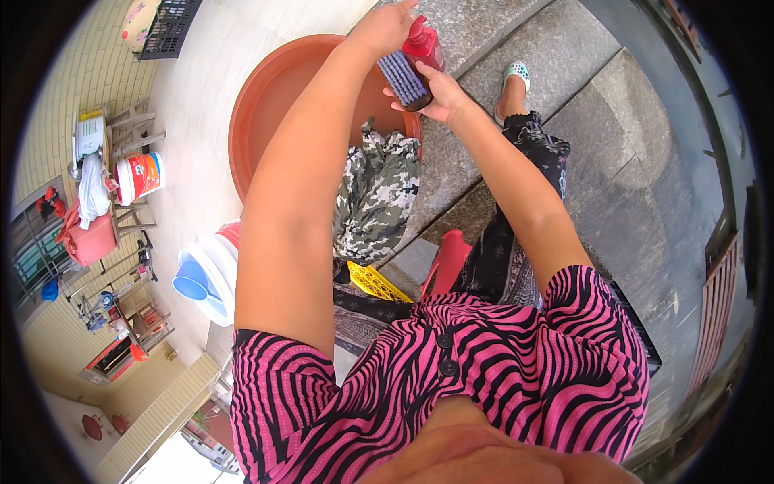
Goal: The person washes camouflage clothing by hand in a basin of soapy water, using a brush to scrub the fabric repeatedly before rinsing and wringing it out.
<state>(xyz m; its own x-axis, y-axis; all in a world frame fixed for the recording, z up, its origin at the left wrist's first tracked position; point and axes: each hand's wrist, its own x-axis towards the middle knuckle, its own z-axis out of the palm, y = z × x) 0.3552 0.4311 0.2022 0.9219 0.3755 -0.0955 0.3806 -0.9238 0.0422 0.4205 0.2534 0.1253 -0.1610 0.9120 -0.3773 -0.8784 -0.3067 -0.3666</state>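
In my right hand (pixel 444 94) is a scrubbing brush (pixel 402 78) with blue-violet bristles facing up and a dark back. Right behind it stands a red pump bottle (pixel 426 45). My left hand (pixel 384 27) is beside the bottle's pump head, with its fingertips near the picture's top edge. Whether it presses the pump cannot be made out. Below both hands is a round orange-brown plastic tub (pixel 275 91), partly covered by my left forearm. Wet-looking camouflage cloth (pixel 387 187) is bunched over the tub's near side.
A yellow plastic lattice piece (pixel 375 281) and a red plastic piece (pixel 447 260) lie near my legs. White buckets with a blue scoop (pixel 192 281) stand at left. Farther off are a paint-type bucket (pixel 139 176) and a black crate (pixel 172 27). Stone slabs (pixel 580 133) form the ground at right.
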